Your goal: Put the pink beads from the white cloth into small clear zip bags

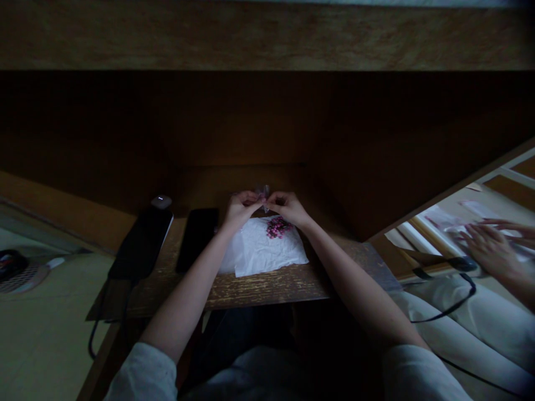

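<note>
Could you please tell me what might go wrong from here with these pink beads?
The small clear piece pinched between the left hand and right hand is tiny and could slip. The loose pink beads sit heaped on soft white tissue, which might shift and scatter them across the wooden desk. The dim light could make any dropped bead hard to find.

Magenta beads (278,227) on white tissue (267,250)

Phone: a black smartphone (197,240) is laid on the worn wooden desk (267,292), left of centre.
Cable: a black cable (453,306) is looped at lower right.
Mirror: a mirror (501,192) is propped at right.
</note>
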Demonstrator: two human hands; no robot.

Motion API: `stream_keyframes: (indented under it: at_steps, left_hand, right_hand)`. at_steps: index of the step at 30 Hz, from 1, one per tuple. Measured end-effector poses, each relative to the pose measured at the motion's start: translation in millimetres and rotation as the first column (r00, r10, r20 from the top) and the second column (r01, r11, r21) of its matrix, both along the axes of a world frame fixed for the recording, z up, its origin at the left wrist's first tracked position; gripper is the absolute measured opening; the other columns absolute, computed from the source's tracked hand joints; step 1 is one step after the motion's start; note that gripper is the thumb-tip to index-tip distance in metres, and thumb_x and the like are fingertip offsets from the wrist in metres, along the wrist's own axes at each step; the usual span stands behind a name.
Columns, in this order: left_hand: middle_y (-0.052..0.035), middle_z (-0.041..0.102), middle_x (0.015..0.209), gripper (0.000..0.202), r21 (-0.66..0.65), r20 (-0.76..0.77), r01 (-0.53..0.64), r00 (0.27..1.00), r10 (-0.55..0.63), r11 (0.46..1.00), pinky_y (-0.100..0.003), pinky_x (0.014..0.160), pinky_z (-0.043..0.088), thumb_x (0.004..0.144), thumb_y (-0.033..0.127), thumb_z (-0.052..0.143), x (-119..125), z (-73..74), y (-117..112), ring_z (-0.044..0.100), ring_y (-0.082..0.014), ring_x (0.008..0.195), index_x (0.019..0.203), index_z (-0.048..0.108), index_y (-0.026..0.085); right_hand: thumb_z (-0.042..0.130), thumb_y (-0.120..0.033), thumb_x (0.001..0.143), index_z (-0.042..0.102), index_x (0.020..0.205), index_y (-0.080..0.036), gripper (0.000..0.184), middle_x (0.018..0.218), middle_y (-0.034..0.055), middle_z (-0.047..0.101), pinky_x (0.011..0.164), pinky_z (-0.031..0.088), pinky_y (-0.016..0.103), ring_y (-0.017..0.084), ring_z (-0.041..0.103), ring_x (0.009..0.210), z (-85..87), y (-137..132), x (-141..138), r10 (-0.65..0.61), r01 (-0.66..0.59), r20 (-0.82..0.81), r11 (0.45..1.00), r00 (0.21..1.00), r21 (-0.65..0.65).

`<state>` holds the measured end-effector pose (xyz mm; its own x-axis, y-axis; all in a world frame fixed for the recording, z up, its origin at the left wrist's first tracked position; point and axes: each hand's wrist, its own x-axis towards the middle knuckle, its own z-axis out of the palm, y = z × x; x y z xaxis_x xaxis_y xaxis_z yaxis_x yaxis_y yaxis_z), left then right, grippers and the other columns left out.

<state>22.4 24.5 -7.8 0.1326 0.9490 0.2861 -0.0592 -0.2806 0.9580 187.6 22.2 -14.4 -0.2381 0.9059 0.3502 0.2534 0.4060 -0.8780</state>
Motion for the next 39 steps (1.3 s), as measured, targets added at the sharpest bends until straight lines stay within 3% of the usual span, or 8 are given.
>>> stream_keyframes:
  at_steps: [12,17,20,23,25,27,32,39]
  left_hand:
    - [-0.0019,0.067,0.069,0.006,0.045,-0.119,-0.031,0.992,0.037,0.998,-0.025,0.064,0.047,0.063,0.018,0.070,-2,-5.0,2,0.063,-0.0154,0.066,0.066,0.065,0.016]
    - [-0.0038,0.068,0.093,0.034,0.139,-0.096,-0.063,0.992,0.076,0.988,-0.027,0.075,0.049,0.068,0.019,0.070,-3,-10.4,3,0.066,-0.0169,0.084,0.099,0.057,0.021]
    - [-0.0021,0.067,0.092,0.049,0.171,-0.096,-0.075,0.991,0.092,0.982,-0.026,0.074,0.049,0.069,0.019,0.070,-3,-9.7,1,0.065,-0.0163,0.085,0.113,0.047,0.024]
    - [-0.0009,0.066,0.085,0.026,0.236,-0.180,-0.071,0.977,0.115,0.969,-0.024,0.070,0.047,0.074,0.022,0.066,-5,-6.7,0,0.064,-0.0150,0.080,0.097,0.055,0.022]
    - [-0.0012,0.065,0.081,0.004,0.288,-0.276,-0.050,0.952,0.133,0.956,-0.024,0.069,0.046,0.077,0.021,0.063,-6,-4.3,1,0.063,-0.0149,0.076,0.079,0.060,0.020]
    - [-0.0021,0.064,0.079,0.007,0.347,-0.340,-0.022,0.929,0.148,0.938,-0.025,0.071,0.046,0.078,0.018,0.061,-6,-2.5,1,0.062,-0.0156,0.078,0.071,0.061,0.018]
    - [-0.0035,0.062,0.085,0.008,0.469,-0.422,-0.041,0.867,0.265,0.882,-0.027,0.077,0.046,0.079,0.013,0.059,-6,1.2,-3,0.060,-0.0168,0.085,0.073,0.061,0.018]
    - [-0.0054,0.061,0.098,0.004,0.557,-0.575,-0.122,0.657,0.488,0.822,-0.028,0.072,0.046,0.082,0.018,0.057,-3,6.4,-16,0.060,-0.0183,0.084,0.082,0.061,0.018]
  right_hand:
    - [0.067,-0.037,0.073,0.062,0.065,-0.017,0.022,0.066,0.0016,0.063,0.060,0.043,0.026,0.014,0.056,0.062,2.6,-4,-2,-0.005,-0.002,0.107,0.998,0.994,0.070]
    - [0.066,-0.037,0.075,0.063,0.067,-0.017,0.023,0.067,0.0022,0.063,0.059,0.042,0.026,0.014,0.056,0.062,3.8,-7,-4,-0.013,0.005,0.093,0.997,0.996,0.082]
    - [0.066,-0.038,0.075,0.063,0.067,-0.017,0.022,0.068,0.0020,0.063,0.060,0.043,0.026,0.014,0.056,0.062,4.0,-7,-4,-0.018,0.011,0.082,0.996,0.996,0.091]
    - [0.067,-0.037,0.075,0.062,0.067,-0.017,0.022,0.067,0.0016,0.062,0.062,0.043,0.027,0.014,0.056,0.063,5.2,-6,-4,-0.029,0.022,0.062,0.993,0.998,0.118]
    - [0.066,-0.037,0.076,0.062,0.067,-0.017,0.022,0.066,0.0011,0.061,0.062,0.042,0.026,0.013,0.055,0.063,6.7,-7,-4,-0.033,0.024,0.060,0.988,0.998,0.154]
    - [0.064,-0.036,0.077,0.061,0.067,-0.017,0.022,0.067,0.0008,0.059,0.062,0.041,0.026,0.013,0.054,0.063,8.2,-9,-5,-0.025,0.014,0.063,0.984,0.998,0.178]
    - [0.060,-0.034,0.081,0.058,0.067,-0.016,0.023,0.066,0.0000,0.054,0.060,0.038,0.024,0.012,0.049,0.062,9.6,-12,-8,-0.035,0.016,0.094,0.980,0.995,0.198]
    - [0.056,-0.027,0.081,0.054,0.065,-0.017,0.020,0.063,-0.0007,0.049,0.058,0.034,0.024,0.012,0.045,0.060,11.7,-14,-17,-0.142,0.089,0.155,0.948,0.978,0.305]
